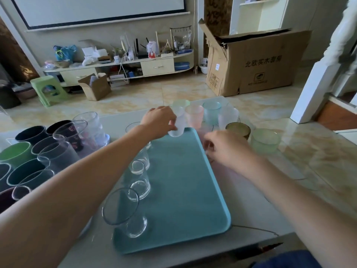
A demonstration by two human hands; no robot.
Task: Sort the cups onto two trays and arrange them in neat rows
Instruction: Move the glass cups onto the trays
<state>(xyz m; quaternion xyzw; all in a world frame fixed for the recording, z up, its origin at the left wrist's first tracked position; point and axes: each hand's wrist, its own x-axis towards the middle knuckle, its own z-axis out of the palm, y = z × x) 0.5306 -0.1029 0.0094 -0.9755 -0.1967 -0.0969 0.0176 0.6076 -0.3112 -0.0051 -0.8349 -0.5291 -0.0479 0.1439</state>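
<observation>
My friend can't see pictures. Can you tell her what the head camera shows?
A person's left hand holds a frosted white cup over the far end of a blue tray where clear glasses stand in a row. The right hand rests by the tray's edge, near pastel cups.

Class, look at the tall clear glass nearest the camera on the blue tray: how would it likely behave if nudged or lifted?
The clear glass looks tall and narrow, so a sideways nudge may tip it. Its thick base suggests some weight for its size. The smooth walls could be slippery, and it probably breaks if it falls off the tray.
</observation>
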